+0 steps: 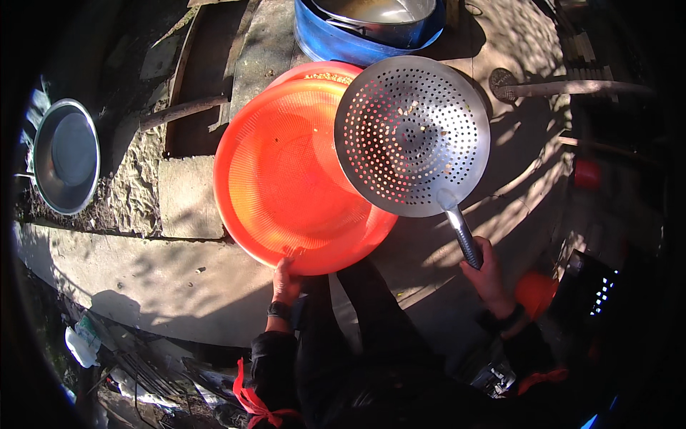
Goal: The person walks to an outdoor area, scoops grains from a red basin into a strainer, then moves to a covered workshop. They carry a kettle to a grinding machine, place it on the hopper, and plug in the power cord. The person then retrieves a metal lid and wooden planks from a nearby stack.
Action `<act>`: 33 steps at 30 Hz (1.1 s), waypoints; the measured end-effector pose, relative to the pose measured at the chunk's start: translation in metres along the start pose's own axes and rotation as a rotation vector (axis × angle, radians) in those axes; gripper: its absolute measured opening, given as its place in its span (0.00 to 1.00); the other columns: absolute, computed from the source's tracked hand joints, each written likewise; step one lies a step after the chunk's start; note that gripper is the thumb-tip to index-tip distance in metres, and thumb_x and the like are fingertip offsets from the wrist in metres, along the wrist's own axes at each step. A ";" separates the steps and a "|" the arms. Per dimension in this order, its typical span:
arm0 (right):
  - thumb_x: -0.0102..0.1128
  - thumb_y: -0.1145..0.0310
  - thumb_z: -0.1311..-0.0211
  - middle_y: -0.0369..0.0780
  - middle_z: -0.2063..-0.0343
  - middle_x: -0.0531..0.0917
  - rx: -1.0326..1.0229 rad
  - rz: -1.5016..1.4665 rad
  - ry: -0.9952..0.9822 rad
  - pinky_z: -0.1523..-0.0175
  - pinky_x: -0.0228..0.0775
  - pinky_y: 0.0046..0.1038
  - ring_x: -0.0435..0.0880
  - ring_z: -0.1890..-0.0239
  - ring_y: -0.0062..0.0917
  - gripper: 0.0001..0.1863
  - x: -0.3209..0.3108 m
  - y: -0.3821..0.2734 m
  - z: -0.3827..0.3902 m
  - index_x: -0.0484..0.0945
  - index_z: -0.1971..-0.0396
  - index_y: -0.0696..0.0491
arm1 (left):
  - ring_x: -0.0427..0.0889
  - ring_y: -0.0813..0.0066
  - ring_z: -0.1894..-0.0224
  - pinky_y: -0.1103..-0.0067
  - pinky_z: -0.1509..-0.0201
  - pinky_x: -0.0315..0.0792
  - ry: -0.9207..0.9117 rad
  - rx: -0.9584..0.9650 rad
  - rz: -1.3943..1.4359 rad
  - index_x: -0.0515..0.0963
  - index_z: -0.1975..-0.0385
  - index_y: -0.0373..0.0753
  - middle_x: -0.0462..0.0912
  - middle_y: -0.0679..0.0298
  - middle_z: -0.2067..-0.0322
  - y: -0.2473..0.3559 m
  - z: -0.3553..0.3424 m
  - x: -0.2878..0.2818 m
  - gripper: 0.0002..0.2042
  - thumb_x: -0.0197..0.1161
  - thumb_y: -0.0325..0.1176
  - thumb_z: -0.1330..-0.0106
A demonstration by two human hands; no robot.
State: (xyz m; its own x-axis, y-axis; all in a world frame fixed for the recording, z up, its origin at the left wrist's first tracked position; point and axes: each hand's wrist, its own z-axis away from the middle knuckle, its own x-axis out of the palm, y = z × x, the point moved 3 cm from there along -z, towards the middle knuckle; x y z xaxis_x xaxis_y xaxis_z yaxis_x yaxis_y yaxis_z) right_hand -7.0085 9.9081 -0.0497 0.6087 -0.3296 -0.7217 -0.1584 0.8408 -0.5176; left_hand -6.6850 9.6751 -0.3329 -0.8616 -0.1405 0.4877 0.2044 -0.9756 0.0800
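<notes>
At the left, a round metal basin [70,154] sits well apart from your hands. Toward the middle, your left hand [287,282] is clamped on the near rim of an orange-red plastic colander [293,179], wide and round, its finely perforated wall glowing brighter orange at the left. Just past its far rim shows a second orange-red vessel [300,71] with tan bits [329,76] in it. Farther off, a blue tub [321,43] holds a metal pot [396,33]. To the right, overlapping the colander's right side in your view, is a perforated metal skimmer [413,136]: silvery, round, densely pierced, with a few pale crumbs on it. Your right hand [488,277] is wrapped around its ribbed grey handle [464,236], which slants near and right.
</notes>
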 end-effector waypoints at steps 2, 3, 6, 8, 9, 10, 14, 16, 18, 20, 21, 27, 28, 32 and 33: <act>0.60 0.79 0.52 0.33 0.71 0.73 0.135 -0.116 0.013 0.67 0.65 0.19 0.69 0.73 0.14 0.22 -0.002 0.012 0.001 0.70 0.54 0.56 | 0.70 0.59 0.46 0.63 0.39 0.65 -0.006 0.014 0.014 0.63 0.44 0.35 0.71 0.56 0.49 0.002 0.006 -0.005 0.26 0.59 0.31 0.44; 0.60 0.78 0.52 0.32 0.73 0.73 0.189 -0.219 -0.036 0.69 0.63 0.17 0.68 0.74 0.12 0.20 -0.002 0.016 0.001 0.70 0.56 0.56 | 0.70 0.59 0.46 0.63 0.40 0.65 -0.045 0.004 0.044 0.63 0.45 0.35 0.71 0.57 0.50 0.003 0.009 -0.006 0.26 0.60 0.31 0.44; 0.60 0.77 0.50 0.31 0.75 0.72 0.348 -0.443 -0.085 0.72 0.61 0.15 0.68 0.77 0.11 0.16 -0.003 0.024 0.002 0.71 0.59 0.56 | 0.70 0.59 0.46 0.63 0.40 0.65 -0.019 -0.004 0.087 0.64 0.45 0.36 0.71 0.58 0.49 0.003 0.015 -0.013 0.26 0.60 0.31 0.44; 0.60 0.76 0.49 0.31 0.76 0.72 0.406 -0.546 -0.081 0.73 0.62 0.15 0.69 0.78 0.12 0.14 -0.001 0.027 0.003 0.71 0.60 0.56 | 0.70 0.60 0.45 0.63 0.39 0.65 -0.019 -0.019 0.121 0.64 0.45 0.36 0.71 0.58 0.49 0.001 0.019 -0.017 0.26 0.60 0.31 0.44; 0.60 0.76 0.48 0.31 0.77 0.72 0.429 -0.584 -0.088 0.73 0.62 0.15 0.70 0.78 0.13 0.14 0.001 0.029 0.004 0.71 0.61 0.56 | 0.70 0.60 0.45 0.63 0.39 0.65 -0.029 -0.014 0.135 0.64 0.45 0.35 0.71 0.58 0.49 0.000 0.020 -0.019 0.26 0.60 0.31 0.44; 0.60 0.75 0.48 0.31 0.77 0.72 0.443 -0.633 -0.094 0.73 0.63 0.15 0.70 0.78 0.13 0.13 0.004 0.031 0.006 0.71 0.61 0.56 | 0.70 0.60 0.45 0.63 0.39 0.65 -0.024 -0.016 0.173 0.64 0.45 0.35 0.72 0.58 0.49 -0.001 0.022 -0.020 0.25 0.60 0.31 0.44; 0.60 0.74 0.46 0.33 0.76 0.71 0.525 -0.805 -0.080 0.72 0.67 0.18 0.72 0.76 0.16 0.12 0.020 0.052 0.012 0.71 0.62 0.56 | 0.68 0.59 0.43 0.62 0.36 0.62 -0.030 -0.010 0.118 0.63 0.43 0.36 0.70 0.57 0.46 0.000 0.029 -0.021 0.27 0.62 0.34 0.44; 0.61 0.74 0.46 0.34 0.77 0.71 0.581 -0.820 -0.094 0.71 0.69 0.20 0.72 0.76 0.17 0.12 0.029 0.068 0.015 0.70 0.62 0.56 | 0.70 0.59 0.45 0.62 0.38 0.63 -0.015 0.014 0.155 0.64 0.45 0.36 0.71 0.57 0.47 0.004 0.031 -0.022 0.25 0.60 0.32 0.44; 0.61 0.74 0.46 0.34 0.77 0.71 0.679 -0.774 -0.062 0.71 0.69 0.21 0.72 0.76 0.18 0.13 0.033 0.083 0.019 0.70 0.62 0.57 | 0.72 0.59 0.47 0.63 0.41 0.67 -0.023 -0.014 0.207 0.66 0.47 0.35 0.73 0.58 0.50 0.007 0.034 -0.021 0.23 0.59 0.30 0.44; 0.59 0.74 0.45 0.34 0.78 0.72 0.680 -0.782 -0.132 0.71 0.70 0.21 0.73 0.78 0.19 0.11 0.038 0.092 0.022 0.71 0.63 0.57 | 0.72 0.59 0.47 0.62 0.41 0.66 -0.015 0.011 0.190 0.67 0.48 0.36 0.73 0.58 0.51 0.012 0.039 -0.023 0.22 0.59 0.31 0.44; 0.59 0.74 0.45 0.35 0.79 0.72 0.682 -0.776 -0.153 0.71 0.70 0.22 0.73 0.78 0.19 0.10 0.040 0.095 0.024 0.71 0.63 0.57 | 0.72 0.59 0.47 0.61 0.41 0.66 -0.063 0.029 0.188 0.67 0.49 0.36 0.73 0.59 0.52 0.014 0.043 -0.024 0.22 0.60 0.32 0.44; 0.57 0.76 0.44 0.35 0.80 0.73 0.767 -0.763 -0.208 0.73 0.71 0.23 0.74 0.80 0.21 0.08 0.047 0.113 0.038 0.72 0.64 0.58 | 0.73 0.60 0.50 0.61 0.45 0.69 0.173 0.271 0.192 0.67 0.50 0.38 0.74 0.60 0.55 0.054 0.101 -0.083 0.21 0.59 0.31 0.45; 0.57 0.76 0.44 0.35 0.80 0.73 0.789 -0.793 -0.209 0.73 0.71 0.23 0.74 0.80 0.21 0.08 0.048 0.117 0.040 0.72 0.64 0.58 | 0.73 0.61 0.51 0.61 0.45 0.69 0.255 0.356 0.197 0.67 0.49 0.38 0.74 0.60 0.56 0.073 0.116 -0.098 0.22 0.57 0.28 0.47; 0.57 0.76 0.44 0.36 0.79 0.73 0.860 -0.771 -0.215 0.73 0.71 0.24 0.74 0.79 0.21 0.08 0.049 0.130 0.051 0.73 0.63 0.58 | 0.75 0.71 0.66 0.75 0.60 0.71 0.751 0.815 -0.136 0.74 0.65 0.32 0.76 0.64 0.69 0.177 0.179 -0.137 0.11 0.54 0.21 0.50; 0.57 0.76 0.44 0.36 0.79 0.73 0.854 -0.789 -0.240 0.73 0.72 0.23 0.74 0.79 0.20 0.09 0.050 0.133 0.053 0.72 0.63 0.58 | 0.74 0.74 0.68 0.76 0.62 0.70 0.872 0.897 -0.229 0.74 0.63 0.31 0.76 0.65 0.69 0.202 0.189 -0.137 0.12 0.54 0.21 0.50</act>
State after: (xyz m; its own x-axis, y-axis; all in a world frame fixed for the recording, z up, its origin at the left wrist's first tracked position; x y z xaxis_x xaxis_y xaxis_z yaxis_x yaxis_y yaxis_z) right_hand -6.9581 10.0258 -0.1299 0.4505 -0.8726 -0.1887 0.8403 0.4858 -0.2407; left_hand -6.4379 9.5291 -0.2197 -0.8679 -0.3809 -0.3189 -0.0415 -0.5840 0.8107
